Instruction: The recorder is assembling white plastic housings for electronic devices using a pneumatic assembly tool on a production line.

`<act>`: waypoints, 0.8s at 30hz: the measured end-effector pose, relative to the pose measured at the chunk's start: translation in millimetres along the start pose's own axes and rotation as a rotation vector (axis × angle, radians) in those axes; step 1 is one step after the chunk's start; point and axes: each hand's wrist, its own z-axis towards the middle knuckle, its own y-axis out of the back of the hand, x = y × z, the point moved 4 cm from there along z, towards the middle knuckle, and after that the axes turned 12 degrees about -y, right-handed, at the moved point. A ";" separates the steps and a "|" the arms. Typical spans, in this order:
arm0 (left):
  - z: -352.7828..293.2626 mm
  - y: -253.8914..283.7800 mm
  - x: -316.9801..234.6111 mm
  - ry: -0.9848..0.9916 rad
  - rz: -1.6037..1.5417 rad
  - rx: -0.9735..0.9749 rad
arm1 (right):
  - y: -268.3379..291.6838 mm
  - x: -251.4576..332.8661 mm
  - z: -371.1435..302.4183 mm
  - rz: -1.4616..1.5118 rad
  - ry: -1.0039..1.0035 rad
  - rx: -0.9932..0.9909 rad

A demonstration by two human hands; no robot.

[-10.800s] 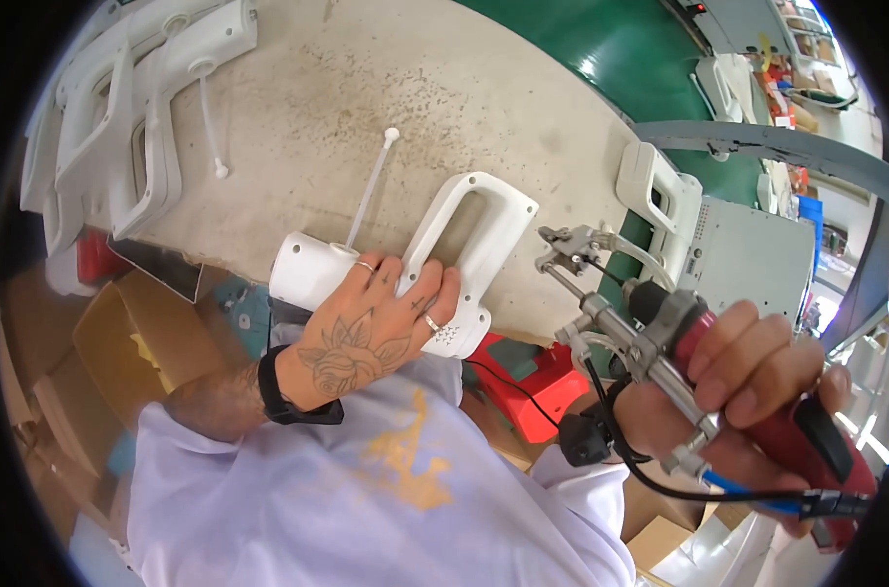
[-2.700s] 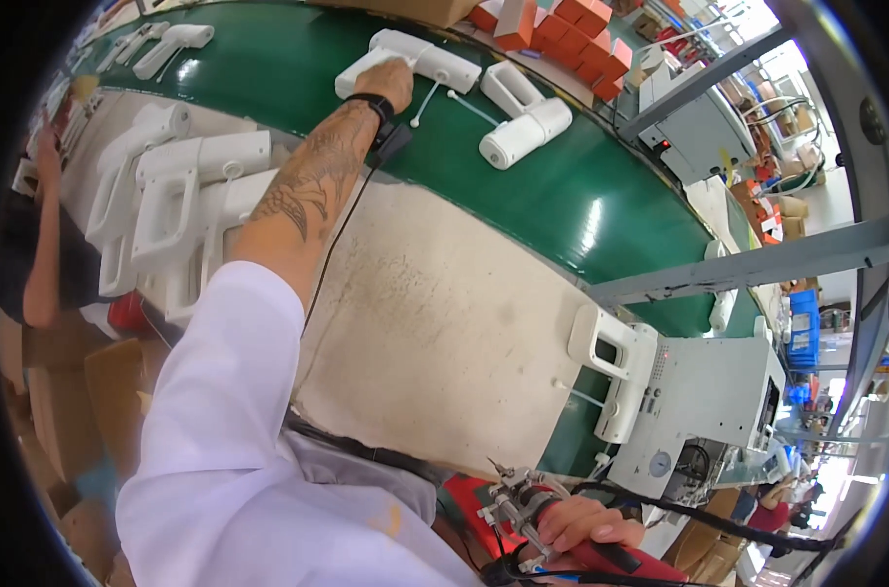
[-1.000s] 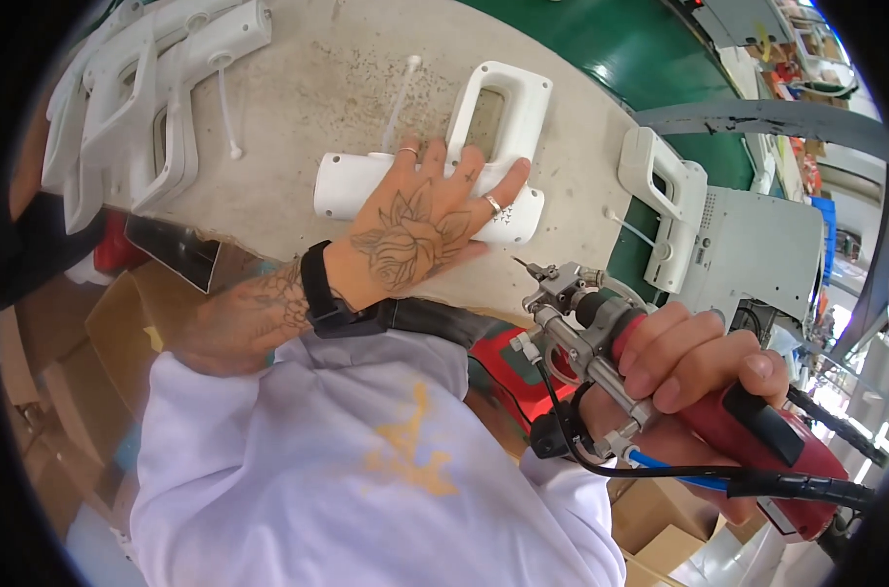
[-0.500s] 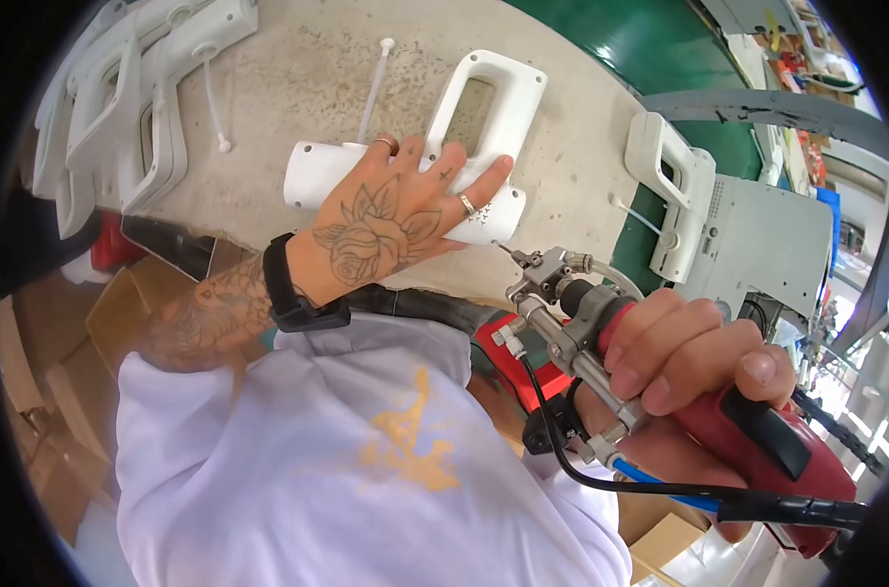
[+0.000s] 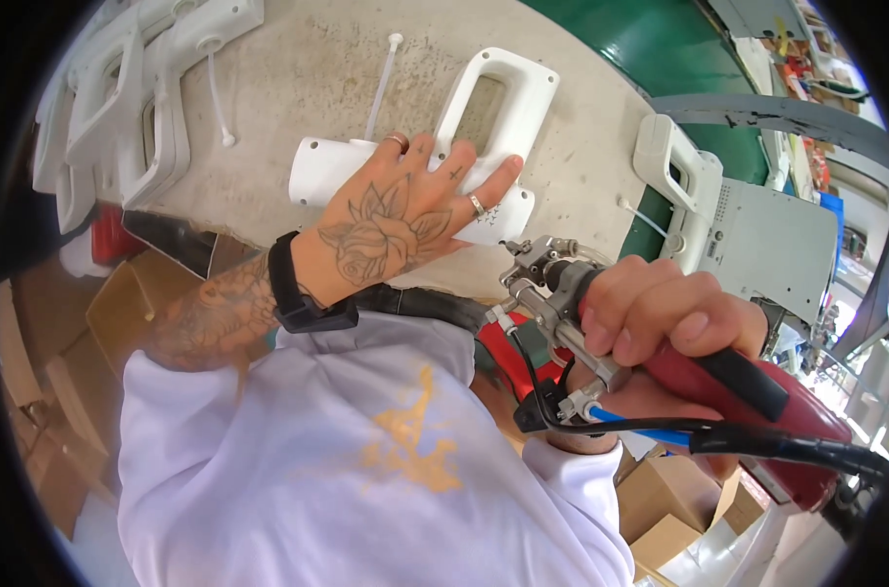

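From here I see plain white on the housing (image 5: 516,122), with a small cluster of dark marks near one end. The left hand (image 5: 396,220) wears a dark line-drawn flower tattoo, a silver ring (image 5: 477,205) and a black wristband (image 5: 290,289). My handheld tool (image 5: 801,426) is deep red and black with silvery metalwork. I pick out a blue hose (image 5: 640,423), a pale lavender shirt (image 5: 288,430) patched yellow-orange, and a beige, dark-speckled tabletop (image 5: 273,59).

Can't read any lettering or numbers here, tbh. Can only spot a yellow print (image 5: 417,445) across the white shirt (image 5: 259,470), too blotchy to read, a pale label-like patch (image 5: 765,480) on the red tool (image 5: 804,435), way too small to make out, and a tiny cross tattoo (image 5: 456,175) on a finger of the left hand (image 5: 396,223).
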 end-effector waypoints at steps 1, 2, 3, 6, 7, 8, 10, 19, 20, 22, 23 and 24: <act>0.2 -0.9 0.0 0.000 0.006 -0.005 | 0.3 -1.4 0.4 0.012 -0.020 0.007; -0.6 -1.2 -0.5 0.004 0.006 -0.011 | -1.8 -2.6 -1.5 0.059 -0.008 -0.070; -1.5 -0.9 -0.7 0.009 0.006 -0.017 | -3.7 0.8 -0.7 0.057 -0.003 -0.069; -7.6 1.8 -5.8 0.004 -0.018 -0.042 | -7.3 28.3 -2.3 0.067 0.141 -0.055; -10.3 3.6 -9.5 0.000 -0.022 -0.044 | -10.5 49.8 -4.8 -0.002 0.130 -0.042; -14.9 6.0 -15.9 0.000 -0.013 -0.036 | -18.3 71.9 1.6 -0.109 0.065 0.000; -24.2 8.4 -23.7 0.017 -0.019 0.004 | -24.5 75.2 -4.9 -0.115 0.144 -0.151; -24.4 9.1 -22.3 0.029 -0.112 -0.039 | -11.2 43.3 6.7 -0.106 0.062 -0.030; -25.2 8.6 -22.2 0.034 -0.112 -0.037 | -10.7 38.5 7.2 -0.105 0.061 -0.027; -26.7 7.3 -21.9 0.045 -0.094 -0.025 | -12.5 28.7 7.5 -0.079 0.062 -0.053; -26.9 6.2 -21.7 0.044 -0.096 -0.025 | -11.5 28.0 8.7 -0.081 0.059 -0.054; -27.4 5.1 -21.5 0.036 -0.073 -0.029 | -11.5 26.9 10.2 -0.092 0.039 -0.030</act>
